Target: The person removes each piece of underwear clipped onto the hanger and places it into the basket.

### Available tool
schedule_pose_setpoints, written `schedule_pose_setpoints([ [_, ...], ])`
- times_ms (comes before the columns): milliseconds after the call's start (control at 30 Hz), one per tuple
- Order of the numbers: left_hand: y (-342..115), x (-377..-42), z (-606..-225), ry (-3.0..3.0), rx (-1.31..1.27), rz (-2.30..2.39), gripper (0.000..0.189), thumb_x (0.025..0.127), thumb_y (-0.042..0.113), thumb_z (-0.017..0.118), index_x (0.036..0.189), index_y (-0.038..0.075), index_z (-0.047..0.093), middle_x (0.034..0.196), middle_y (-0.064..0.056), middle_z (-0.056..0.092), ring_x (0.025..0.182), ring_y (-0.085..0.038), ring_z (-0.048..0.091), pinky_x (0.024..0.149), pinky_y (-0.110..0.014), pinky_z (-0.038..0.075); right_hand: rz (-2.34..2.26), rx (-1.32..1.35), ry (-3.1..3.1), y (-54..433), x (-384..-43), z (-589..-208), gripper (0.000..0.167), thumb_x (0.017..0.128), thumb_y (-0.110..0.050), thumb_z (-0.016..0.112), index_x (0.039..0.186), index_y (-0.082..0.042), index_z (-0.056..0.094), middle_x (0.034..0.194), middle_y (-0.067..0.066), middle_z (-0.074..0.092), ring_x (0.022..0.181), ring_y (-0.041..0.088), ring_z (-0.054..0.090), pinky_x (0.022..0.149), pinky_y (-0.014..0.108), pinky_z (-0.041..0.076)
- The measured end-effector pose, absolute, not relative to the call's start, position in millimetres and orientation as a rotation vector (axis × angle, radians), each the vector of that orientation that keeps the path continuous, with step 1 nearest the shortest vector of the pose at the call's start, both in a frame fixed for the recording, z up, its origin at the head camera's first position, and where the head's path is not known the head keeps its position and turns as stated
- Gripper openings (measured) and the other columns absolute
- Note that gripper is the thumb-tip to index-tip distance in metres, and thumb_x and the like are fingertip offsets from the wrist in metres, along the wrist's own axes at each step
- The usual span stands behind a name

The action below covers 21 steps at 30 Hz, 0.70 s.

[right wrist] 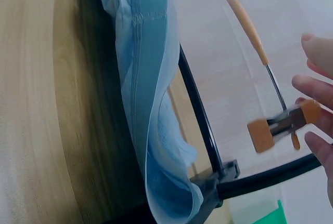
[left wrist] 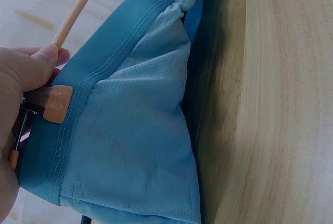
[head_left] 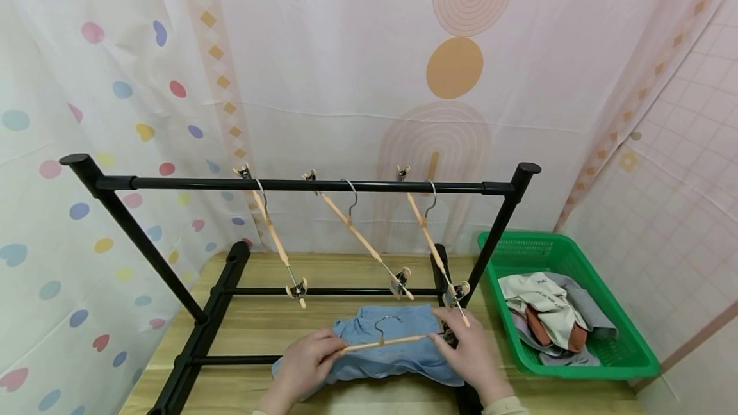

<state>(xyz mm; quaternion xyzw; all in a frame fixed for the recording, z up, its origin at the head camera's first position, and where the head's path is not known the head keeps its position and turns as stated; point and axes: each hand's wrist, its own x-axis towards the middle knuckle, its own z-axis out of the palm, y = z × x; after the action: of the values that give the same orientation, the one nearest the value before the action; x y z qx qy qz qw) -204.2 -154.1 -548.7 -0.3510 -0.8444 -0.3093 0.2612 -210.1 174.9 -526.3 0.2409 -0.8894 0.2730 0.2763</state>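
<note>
My left hand [head_left: 311, 358] pinches the wooden bar of a clip hanger [head_left: 392, 342] near its left end. Under that hand, the hanger's left clip [left wrist: 58, 104] bites the stitched waistband of a light blue garment [head_left: 375, 365]. At the other end my right hand [head_left: 474, 346] is spread around the right clip [right wrist: 261, 135], fingertips right at it. In the right wrist view that clip hangs off the fabric, beside the sagging, gaping right end of the waistband. The garment sits low in front of the rack, over the wooden table.
A black rack [head_left: 311, 185] stands over the table [head_left: 259, 325], with three clip hangers, one a middle hanger [head_left: 352, 226], hooked on its top bar. To the right, a green basket [head_left: 628, 344] holds crumpled clothes [head_left: 548, 312]. A patterned curtain [head_left: 323, 69] hangs behind.
</note>
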Motion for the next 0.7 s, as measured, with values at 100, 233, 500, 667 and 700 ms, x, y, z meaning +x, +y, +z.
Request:
schedule_pose_setpoints([
  [100,-153,-204,-549,-2.298,-0.933,-0.827,0.02,0.076,0.006,0.083,0.089,0.02,0.076,0.084,0.015,0.062,0.067,0.003,0.053,0.057,-0.013,0.043,0.692,0.715,-2.378,171,-211,-527,0.049,0.075,-0.018,0.087,0.121,-0.014,0.069,0.116,0.001,0.069,0.107,0.025,0.064,0.09,0.053,0.05],
  [233,-152,-203,-549,-2.318,-0.902,-0.807,0.018,0.077,0.009,0.083,0.089,0.022,0.076,0.085,0.016,0.062,0.067,0.004,0.053,0.058,-0.014,0.044,0.641,0.783,-2.347,165,-212,-528,0.05,0.073,-0.022,0.088,0.119,-0.017,0.069,0.117,-0.003,0.069,0.113,0.024,0.06,0.089,0.051,0.051],
  [500,-148,-202,-547,-2.314,-0.876,-0.823,0.019,0.077,0.009,0.083,0.089,0.022,0.076,0.085,0.015,0.063,0.068,0.003,0.055,0.057,-0.015,0.044,0.57,0.847,-2.298,154,-209,-532,0.053,0.07,-0.024,0.09,0.118,-0.016,0.071,0.115,-0.006,0.069,0.112,0.023,0.06,0.09,0.048,0.049],
  [667,-147,-202,-547,-2.311,-0.874,-0.827,0.018,0.076,0.009,0.083,0.087,0.022,0.076,0.084,0.016,0.063,0.068,0.004,0.055,0.057,-0.015,0.045,0.555,0.869,-2.313,149,-206,-534,0.054,0.072,-0.025,0.089,0.122,-0.02,0.069,0.113,-0.007,0.069,0.108,0.019,0.06,0.092,0.048,0.047],
  [700,-147,-201,-547,-2.316,-0.873,-0.829,0.018,0.077,0.009,0.083,0.087,0.022,0.076,0.084,0.016,0.063,0.068,0.004,0.055,0.057,-0.015,0.045,0.553,0.873,-2.312,149,-206,-534,0.055,0.072,-0.024,0.089,0.123,-0.02,0.069,0.112,-0.007,0.069,0.107,0.019,0.06,0.092,0.048,0.047],
])
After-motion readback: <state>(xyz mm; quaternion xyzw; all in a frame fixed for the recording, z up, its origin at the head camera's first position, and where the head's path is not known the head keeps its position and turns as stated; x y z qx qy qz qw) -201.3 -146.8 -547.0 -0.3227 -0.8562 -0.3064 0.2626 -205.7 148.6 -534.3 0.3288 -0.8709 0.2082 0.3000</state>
